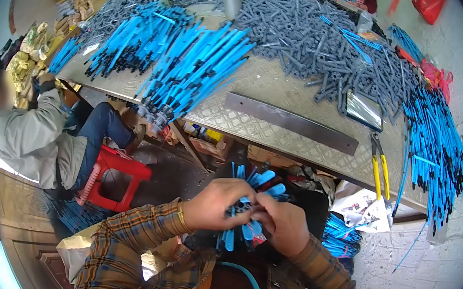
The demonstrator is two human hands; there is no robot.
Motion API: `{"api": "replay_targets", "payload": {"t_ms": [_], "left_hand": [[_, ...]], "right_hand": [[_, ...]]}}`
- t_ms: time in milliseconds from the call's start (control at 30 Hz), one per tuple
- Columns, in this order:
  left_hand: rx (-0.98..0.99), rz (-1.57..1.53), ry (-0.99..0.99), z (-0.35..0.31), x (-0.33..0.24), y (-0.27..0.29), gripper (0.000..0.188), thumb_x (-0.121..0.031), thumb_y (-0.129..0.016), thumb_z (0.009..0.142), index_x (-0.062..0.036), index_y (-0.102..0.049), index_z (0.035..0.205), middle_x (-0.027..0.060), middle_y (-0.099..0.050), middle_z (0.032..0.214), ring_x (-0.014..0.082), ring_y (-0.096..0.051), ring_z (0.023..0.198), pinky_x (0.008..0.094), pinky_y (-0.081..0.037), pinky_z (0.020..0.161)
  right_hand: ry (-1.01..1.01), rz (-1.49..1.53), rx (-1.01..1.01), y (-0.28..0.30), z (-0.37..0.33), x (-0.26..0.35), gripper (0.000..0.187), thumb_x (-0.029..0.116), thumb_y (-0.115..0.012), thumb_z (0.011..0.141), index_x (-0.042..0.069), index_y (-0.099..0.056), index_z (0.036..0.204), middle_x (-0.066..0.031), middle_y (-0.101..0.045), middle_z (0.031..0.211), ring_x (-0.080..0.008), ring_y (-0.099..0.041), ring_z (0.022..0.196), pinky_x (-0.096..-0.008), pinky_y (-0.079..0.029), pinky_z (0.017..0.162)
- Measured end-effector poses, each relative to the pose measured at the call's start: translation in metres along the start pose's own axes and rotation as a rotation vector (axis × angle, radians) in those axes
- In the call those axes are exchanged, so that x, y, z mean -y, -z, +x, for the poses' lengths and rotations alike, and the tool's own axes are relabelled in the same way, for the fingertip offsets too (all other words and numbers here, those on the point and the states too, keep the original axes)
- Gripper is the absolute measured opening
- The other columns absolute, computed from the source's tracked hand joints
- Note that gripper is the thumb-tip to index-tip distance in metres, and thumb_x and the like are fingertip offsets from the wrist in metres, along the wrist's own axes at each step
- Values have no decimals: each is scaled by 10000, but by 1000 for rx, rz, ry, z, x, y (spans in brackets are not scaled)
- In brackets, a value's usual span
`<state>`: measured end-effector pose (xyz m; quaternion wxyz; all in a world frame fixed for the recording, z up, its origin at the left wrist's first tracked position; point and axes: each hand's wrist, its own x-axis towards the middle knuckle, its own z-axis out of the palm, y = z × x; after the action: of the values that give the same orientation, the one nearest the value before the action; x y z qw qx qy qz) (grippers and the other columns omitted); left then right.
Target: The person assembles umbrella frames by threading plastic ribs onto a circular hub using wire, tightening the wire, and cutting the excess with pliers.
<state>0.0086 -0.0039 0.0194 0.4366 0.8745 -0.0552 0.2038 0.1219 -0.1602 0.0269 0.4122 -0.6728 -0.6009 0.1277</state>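
Observation:
In front of my lap, my left hand (pixel 216 203) is wrapped round a bundle of blue flat-ended strips (pixel 262 179) with dark parts among them. The strips fan out above and below my fingers. From the other side my right hand (pixel 285 226) closes on the same bundle, fingertips pinched near its middle and close to my left fingers. My palms hide most of the centre, so I cannot make out exactly what the fingertips pinch. Beyond my hands, a large pile of blue strips with black ends (pixel 198 67) hangs over the table's front edge.
Grey tubes (pixel 316 33) are heaped over the table (pixel 256 89). A flat metal bar (pixel 290 122), a phone (pixel 364 110) and yellow-handled pliers (pixel 380 167) lie near its front edge. More blue strips (pixel 433 147) are at right. At left, a person (pixel 41 125) sits on a red stool (pixel 116 179).

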Motion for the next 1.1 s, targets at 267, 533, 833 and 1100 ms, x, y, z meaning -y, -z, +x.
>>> {"api": "replay_targets", "payload": {"t_ms": [267,533,833,1100], "left_hand": [[65,86,-26,3,-1,0,236,-111,-678,722,-33,-524,883,116,-603,849,311,-604,775,366,-483,685],[73,77,36,4,0,0,252,-125,-678,712,-36,-527,893,116,-598,824,313,-603,761,366,-483,675],[97,103,24,7,0,-1,211,-99,-673,709,-34,-526,847,120,-609,787,296,-615,720,356,-491,660],[34,-143,107,6,-1,4,161,-66,-664,738,-41,-532,827,100,-620,758,236,-633,685,323,-485,618]], "right_hand": [[42,6,-136,-4,-7,-13,101,129,-612,813,76,-570,887,-103,-577,711,-308,-562,627,-374,-440,534],[162,-34,-220,-5,-7,-11,92,129,-621,812,67,-575,861,-103,-583,701,-302,-559,601,-376,-437,528],[-34,32,-69,4,10,-13,155,129,-650,794,68,-552,898,-109,-569,656,-308,-577,617,-371,-460,554],[-202,-210,-630,87,-24,-84,131,144,-570,882,37,-494,873,-72,-506,675,-132,-496,557,-244,-400,513]]}}
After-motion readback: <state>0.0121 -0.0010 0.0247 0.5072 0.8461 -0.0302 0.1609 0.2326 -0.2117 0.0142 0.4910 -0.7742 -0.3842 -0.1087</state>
